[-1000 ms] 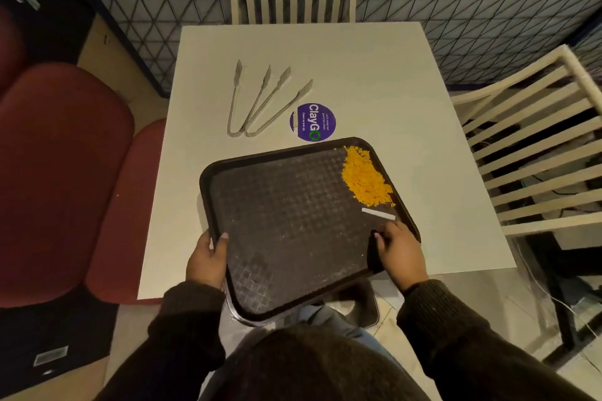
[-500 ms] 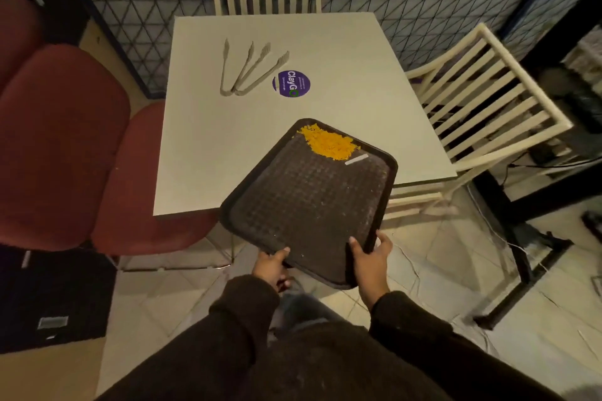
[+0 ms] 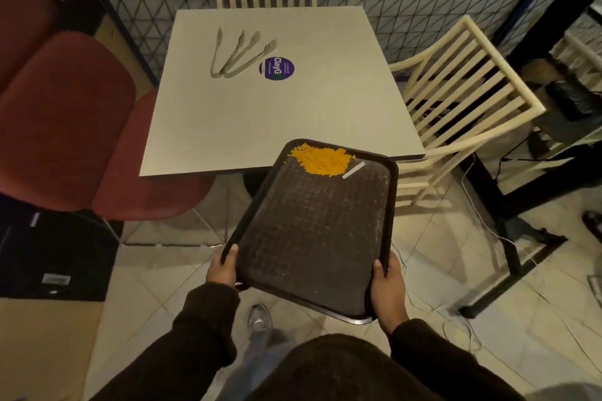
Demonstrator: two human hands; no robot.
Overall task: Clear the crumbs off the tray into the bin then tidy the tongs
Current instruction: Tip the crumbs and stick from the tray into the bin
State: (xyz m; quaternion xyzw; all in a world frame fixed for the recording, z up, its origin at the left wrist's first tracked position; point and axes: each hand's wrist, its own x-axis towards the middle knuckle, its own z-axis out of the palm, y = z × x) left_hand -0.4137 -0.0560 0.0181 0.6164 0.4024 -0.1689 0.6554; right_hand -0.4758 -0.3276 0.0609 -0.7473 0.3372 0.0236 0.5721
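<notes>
The orange crumbs lie heaped at the far end of the dark brown tray, pressed close to its far rim and a little toward the far left corner, with a short white strip lying just beside them on the right. The tray is clear of the table, held in the air over the tiled floor near the table's near right corner; its long axis runs away from the person, angled slightly toward the right, so the crumbs sit at the end farthest from both hands. The left hand is wrapped around the near left corner, thumb on top of the rim and fingers hidden underneath; the right hand clasps the near right edge in the same way, so each hand is closed on the tray and neither is noticeably nearer the crumbs. No bin is in sight, so which way the tray must be carried cannot be told; my judgement is that tipping the far end downward would shed the heap most directly. Behind, on the white table, two pairs of metal tongs lie side by side, hinges toward the person and tips fanned away, just left of a round purple sticker, well apart from either hand.
</notes>
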